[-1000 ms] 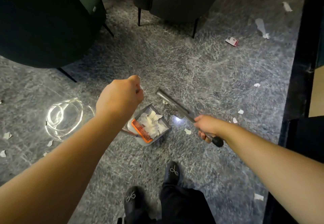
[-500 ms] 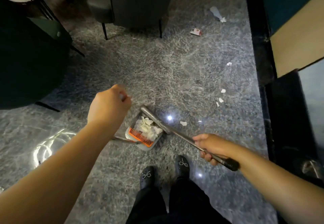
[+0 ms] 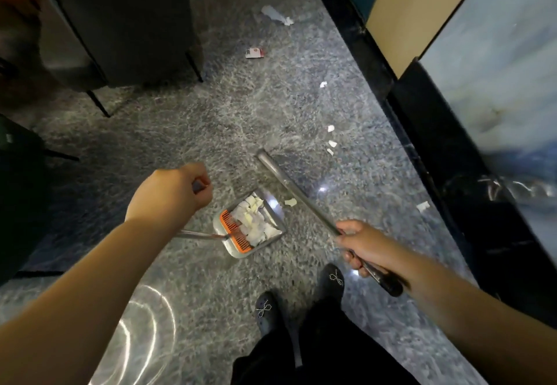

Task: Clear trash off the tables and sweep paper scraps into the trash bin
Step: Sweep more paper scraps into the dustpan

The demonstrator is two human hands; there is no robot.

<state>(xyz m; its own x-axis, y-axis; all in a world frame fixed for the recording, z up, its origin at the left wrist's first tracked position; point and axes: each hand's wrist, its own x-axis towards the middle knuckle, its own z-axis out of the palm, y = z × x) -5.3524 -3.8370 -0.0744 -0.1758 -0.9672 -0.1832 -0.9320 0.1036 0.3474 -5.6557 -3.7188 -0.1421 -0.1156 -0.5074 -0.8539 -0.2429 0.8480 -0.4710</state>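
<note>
The left hand [image 3: 173,193] grips the dustpan [image 3: 248,229] handle, the right hand [image 3: 363,244] the broom [image 3: 297,196], with some scraps [image 3: 254,220] panned, one scrap [image 3: 291,202] just beside it and more [image 3: 330,140] scattered far right; no bin visible.

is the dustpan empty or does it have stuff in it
Not empty: the dustpan holds a pile of white paper scraps beside its orange comb.
</note>
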